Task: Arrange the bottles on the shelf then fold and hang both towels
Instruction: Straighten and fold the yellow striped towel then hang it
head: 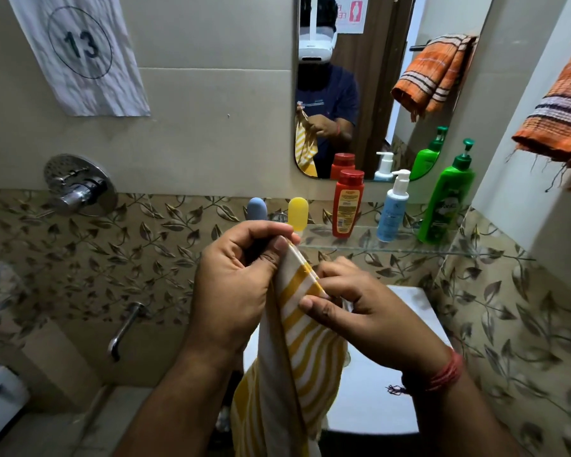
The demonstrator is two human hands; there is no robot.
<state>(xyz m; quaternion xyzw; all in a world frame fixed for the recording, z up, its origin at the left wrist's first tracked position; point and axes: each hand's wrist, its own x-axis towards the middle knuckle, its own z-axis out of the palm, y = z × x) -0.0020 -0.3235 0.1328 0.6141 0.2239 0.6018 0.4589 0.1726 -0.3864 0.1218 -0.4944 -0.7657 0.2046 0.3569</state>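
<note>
Bathroom corner: plain beige tiles above, a band of leaf-patterned tiles below. A glass shelf (393,249) is fixed to the wall under a mirror (370,77). A paper sheet marked 13 (80,51) is stuck to the wall at upper left. A round chrome valve (80,186) and a spout (126,328) are mounted on the left wall. A white cistern top (370,390) sits below the hands.

Count on the shelf: three upright bottles, namely one red bottle (347,204), one white-and-blue pump bottle (393,207) and one green pump bottle (449,199), standing apart in a row. Two small capsule-shaped holders, one blue (257,209) and one yellow (298,211), stand left of the red bottle.

Towels: two. One orange striped towel (561,110) hangs at the right edge, on what cannot be seen. One yellow-and-white striped towel (290,357) hangs from the hands in front of the cistern.

The left hand (234,291) is raised, its fingers curled and pinching the towel's top corner. The right hand (360,311) sits just beside and lower, its fingers gripping the towel's edge. A red thread (442,374) circles the right wrist.
</note>
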